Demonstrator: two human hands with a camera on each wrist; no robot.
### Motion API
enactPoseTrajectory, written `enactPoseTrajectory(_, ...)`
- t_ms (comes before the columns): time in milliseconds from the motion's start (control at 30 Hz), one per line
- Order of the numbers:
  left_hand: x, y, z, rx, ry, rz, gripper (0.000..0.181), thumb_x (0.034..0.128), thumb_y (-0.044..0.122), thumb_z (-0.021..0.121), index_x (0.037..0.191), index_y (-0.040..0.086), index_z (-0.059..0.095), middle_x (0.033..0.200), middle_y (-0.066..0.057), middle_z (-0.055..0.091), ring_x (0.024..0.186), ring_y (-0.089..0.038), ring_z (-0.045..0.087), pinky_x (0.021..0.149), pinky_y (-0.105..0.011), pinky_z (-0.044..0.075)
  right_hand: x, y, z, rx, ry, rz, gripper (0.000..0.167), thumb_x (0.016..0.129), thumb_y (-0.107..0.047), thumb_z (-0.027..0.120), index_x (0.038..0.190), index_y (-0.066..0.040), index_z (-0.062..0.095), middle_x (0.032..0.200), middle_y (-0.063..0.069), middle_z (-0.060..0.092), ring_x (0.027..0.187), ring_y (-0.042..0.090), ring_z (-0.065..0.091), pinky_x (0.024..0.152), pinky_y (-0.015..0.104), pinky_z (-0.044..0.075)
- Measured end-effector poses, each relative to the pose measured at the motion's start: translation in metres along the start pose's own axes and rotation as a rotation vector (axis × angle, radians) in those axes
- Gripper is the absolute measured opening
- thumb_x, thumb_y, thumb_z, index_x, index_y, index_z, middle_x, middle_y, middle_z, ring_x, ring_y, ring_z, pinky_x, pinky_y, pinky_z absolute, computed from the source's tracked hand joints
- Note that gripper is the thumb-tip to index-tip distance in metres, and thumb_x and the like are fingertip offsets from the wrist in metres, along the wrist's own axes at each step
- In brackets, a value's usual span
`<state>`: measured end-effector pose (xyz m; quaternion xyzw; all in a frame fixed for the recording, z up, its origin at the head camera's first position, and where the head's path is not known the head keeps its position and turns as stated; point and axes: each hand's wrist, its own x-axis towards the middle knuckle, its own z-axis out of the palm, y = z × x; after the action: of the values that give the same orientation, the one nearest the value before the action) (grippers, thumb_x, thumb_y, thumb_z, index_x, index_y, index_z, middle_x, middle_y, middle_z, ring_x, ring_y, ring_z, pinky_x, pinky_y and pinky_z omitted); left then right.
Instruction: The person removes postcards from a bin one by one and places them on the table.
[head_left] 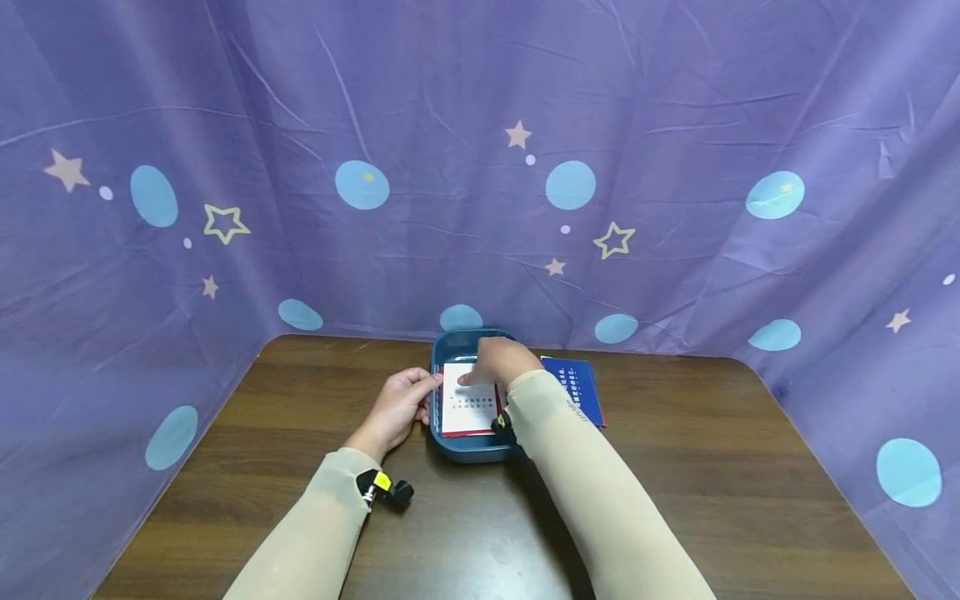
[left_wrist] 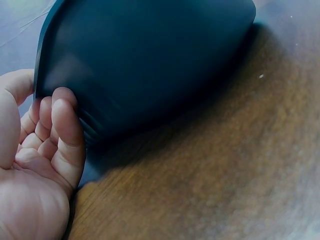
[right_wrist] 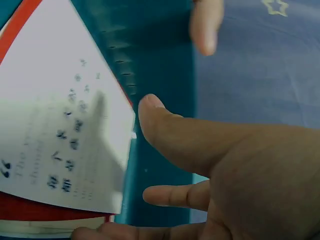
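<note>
Head view shows a dark blue, rounded rectangular, plastic-looking basket [head_left: 476, 457] on the brown wood-grain surface [head_left: 675, 467], with the purple patterned curtain [head_left: 450, 100] behind it at twelve o'clock. Inside the basket lies a white rectangular card [head_left: 467, 418] with dark printed characters; a flat red piece [right_wrist: 30, 210] shows beneath its edge, so at least two flat pieces look to be in there. At the basket's nine o'clock, the left hand [head_left: 397, 404] pinches the rim, thumb at the edge and the other fingers against the outer wall, as the left wrist view shows. The right hand [head_left: 504, 362] reaches over the basket toward one o'clock; in the right wrist view its thumb and fingers are spread, with no visible pinch on the white card, though whether a fingertip touches the pieces I cannot tell. At three o'clock, outside the basket, a flat blue rectangular card [head_left: 579, 385] with white print lies on the surface, a red edge peeking out below it and part of it hidden by the cream sleeve [head_left: 600, 492]. As for progress, the white card seems placed, lying within the basket's walls, while the right hand is not yet clear of it. The blue card is outside the basket and held by neither hand; whether it is finished with or awaits handling, these views do not settle.
</note>
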<state>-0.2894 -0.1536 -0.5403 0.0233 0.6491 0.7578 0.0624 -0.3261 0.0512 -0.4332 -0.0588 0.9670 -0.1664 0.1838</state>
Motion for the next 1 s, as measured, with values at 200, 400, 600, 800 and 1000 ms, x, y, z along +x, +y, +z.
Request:
enactPoseTrajectory(200, 0.001, -0.001, 0.001, -0.013, -0.003, 0.006, 0.028, 0.1114, 0.014, 0.071, 0.094, -0.006, 0.061, 0.066, 0.003, 0.056, 0.050, -0.008, 0.051, 0.044, -0.020, 0.048, 0.003, 0.000, 0.013, -0.075, 0.014, -0.004, 0.093, 0.096, -0.054, 0.090, 0.168, -0.010, 0.050, 0.162, 0.015, 0.065, 0.136, 0.031, 0.067, 0.124, 0.057, 0.057)
enactPoseTrajectory(400, 0.001, -0.001, 0.001, -0.009, -0.003, 0.016, 0.027, 0.1113, 0.013, 0.071, 0.089, 0.001, 0.062, 0.066, 0.004, 0.056, 0.049, -0.007, 0.050, 0.045, -0.020, 0.048, -0.002, 0.000, 0.016, -0.095, 0.048, -0.027, 0.089, 0.092, -0.046, 0.096, 0.161, -0.006, 0.056, 0.150, 0.016, 0.072, 0.131, 0.032, 0.070, 0.119, 0.054, 0.061)
enactPoseTrajectory(600, 0.000, 0.000, 0.000, 0.002, -0.002, 0.015, 0.028, 0.1110, 0.014, 0.072, 0.087, 0.004, 0.062, 0.067, 0.002, 0.055, 0.050, -0.008, 0.050, 0.045, -0.020, 0.048, 0.001, 0.003, 0.016, -0.102, 0.065, -0.058, 0.078, 0.090, -0.037, 0.099, 0.153, -0.006, 0.064, 0.137, 0.014, 0.077, 0.119, 0.029, 0.075, 0.110, 0.051, 0.066)
enactPoseTrajectory(800, 0.000, 0.001, 0.000, -0.004, -0.002, -0.002, 0.029, 0.1107, 0.015, 0.073, 0.085, 0.006, 0.062, 0.067, 0.003, 0.055, 0.049, -0.008, 0.051, 0.045, -0.020, 0.049, -0.003, 0.003, 0.016, -0.075, 0.078, -0.078, 0.068, 0.091, -0.029, 0.099, 0.147, -0.005, 0.068, 0.133, 0.015, 0.078, 0.115, 0.029, 0.075, 0.111, 0.052, 0.066)
enactPoseTrajectory(1000, 0.001, 0.001, 0.000, -0.010, -0.004, -0.001, 0.030, 0.1108, 0.016, 0.073, 0.085, 0.007, 0.063, 0.067, 0.002, 0.055, 0.049, -0.008, 0.051, 0.044, -0.020, 0.049, -0.002, -0.001, 0.018, -0.081, 0.083, -0.063, 0.067, 0.091, -0.035, 0.099, 0.144, -0.005, 0.070, 0.132, 0.014, 0.079, 0.113, 0.028, 0.074, 0.111, 0.051, 0.066)
